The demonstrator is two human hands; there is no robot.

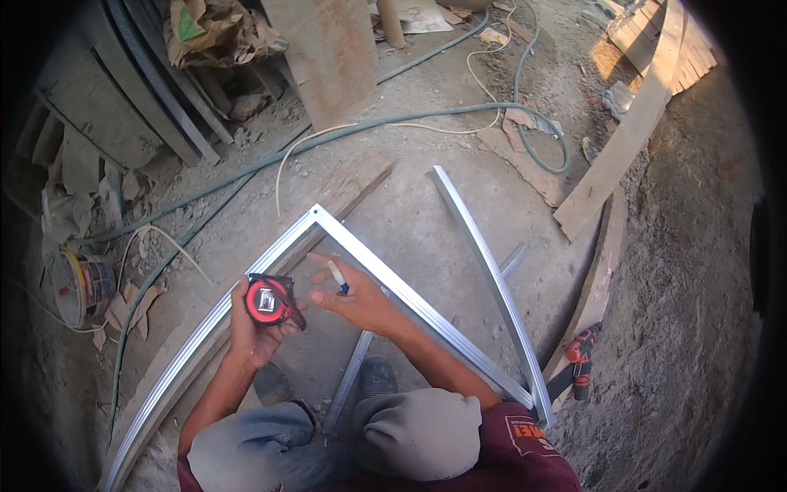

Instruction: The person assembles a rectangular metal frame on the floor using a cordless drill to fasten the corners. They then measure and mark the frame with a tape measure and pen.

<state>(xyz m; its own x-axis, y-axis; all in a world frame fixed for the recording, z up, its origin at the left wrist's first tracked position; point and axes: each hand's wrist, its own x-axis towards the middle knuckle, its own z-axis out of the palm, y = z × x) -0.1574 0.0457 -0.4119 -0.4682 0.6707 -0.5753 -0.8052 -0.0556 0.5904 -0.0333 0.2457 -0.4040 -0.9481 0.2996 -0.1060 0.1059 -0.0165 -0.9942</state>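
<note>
A red and black tape measure (267, 300) sits in my left hand (252, 338), whose fingers are closed round its case. Just to the right is my right hand (361, 305), holding a white and blue pen (337, 275) among its fingers, with thumb and forefinger toward the tape measure. Both hands are between two silvery metal channels, one on the left (193, 348) and one on the right (393, 283), which meet in a corner beyond them. The left channel rests along a wooden beam (357, 184). My right forearm crosses over the right channel.
Another metal channel (492, 271) slants at the right, its near end by the framed one. Beyond it lie wooden planks (615, 160) and a red and black handled tool (582, 353). A green hose (369, 123) crosses the floor. A bucket (82, 287) stands at the left.
</note>
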